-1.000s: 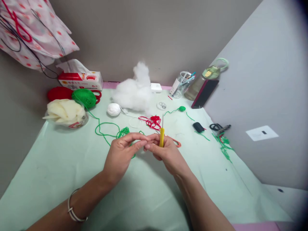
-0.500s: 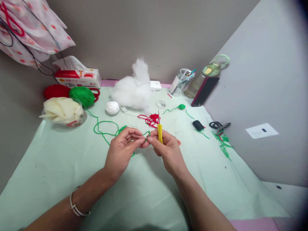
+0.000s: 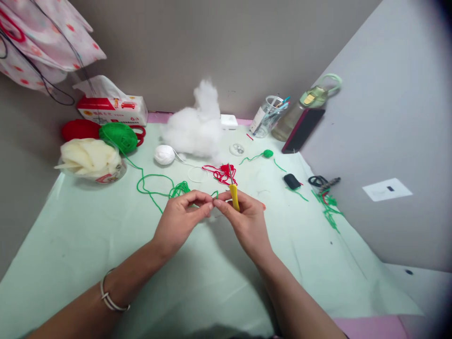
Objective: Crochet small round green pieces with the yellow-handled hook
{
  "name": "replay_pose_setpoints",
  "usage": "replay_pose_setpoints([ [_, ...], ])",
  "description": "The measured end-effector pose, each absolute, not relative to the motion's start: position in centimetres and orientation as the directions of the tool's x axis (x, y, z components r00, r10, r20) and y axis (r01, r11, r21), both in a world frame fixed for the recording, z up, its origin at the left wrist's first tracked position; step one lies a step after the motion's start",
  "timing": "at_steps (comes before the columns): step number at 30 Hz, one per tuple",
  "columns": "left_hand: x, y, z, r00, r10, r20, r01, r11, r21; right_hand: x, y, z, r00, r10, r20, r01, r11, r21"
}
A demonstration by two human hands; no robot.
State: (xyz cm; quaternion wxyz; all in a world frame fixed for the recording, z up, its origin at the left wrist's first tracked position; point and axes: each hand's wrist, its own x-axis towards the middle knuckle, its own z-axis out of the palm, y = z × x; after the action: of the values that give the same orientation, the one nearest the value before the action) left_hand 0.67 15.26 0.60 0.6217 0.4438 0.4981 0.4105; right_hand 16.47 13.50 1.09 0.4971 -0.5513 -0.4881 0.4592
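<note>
Two hands [image 3: 181,217] pinching green yarn [image 3: 217,193], one yellow-handled tool [image 3: 234,196] in the right [image 3: 250,217], one white ball [image 3: 164,155] beyond

I'm looking in on a craft corner: covered table [image 3: 70,263] where two walls [image 3: 388,117] meet, white stuffing [image 3: 192,129] beyond the left hand [image 3: 180,221] and right hand [image 3: 249,219], green yarn ball [image 3: 118,137] off to their left, tissue box [image 3: 116,109] behind it, pen jar [image 3: 264,120] and water bottle [image 3: 285,126] ahead to their right.
</note>
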Motion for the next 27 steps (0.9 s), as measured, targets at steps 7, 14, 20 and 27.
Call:
replay_pose_setpoints([
  [7, 0.7, 15.2, 0.1, 0.318, 0.901, -0.294, -0.191, 0.365, 0.911, 16.6, 13.7, 0.9, 0.086, 0.981, -0.176, -0.083, -0.169, -0.982],
  [14, 1.2, 15.0, -0.4, 0.373, 0.878, -0.301, -0.281, 0.416, 0.865, 16.4, 13.6, 0.7, 0.122, 0.980, -0.157, -0.086, -0.148, -0.985],
  [20, 1.3, 15.0, -0.8, 0.367, 0.878, -0.308, -0.301, 0.425, 0.854, 16.3, 13.8, 0.9, 0.015, 0.946, -0.323, -0.291, -0.305, -0.907],
  [27, 1.3, 14.9, -0.2, 0.451, 0.825, -0.341, -0.296, 0.499, 0.814, 16.9, 14.2, 1.1, 0.083, 0.937, -0.339, -0.348, -0.291, -0.891],
])
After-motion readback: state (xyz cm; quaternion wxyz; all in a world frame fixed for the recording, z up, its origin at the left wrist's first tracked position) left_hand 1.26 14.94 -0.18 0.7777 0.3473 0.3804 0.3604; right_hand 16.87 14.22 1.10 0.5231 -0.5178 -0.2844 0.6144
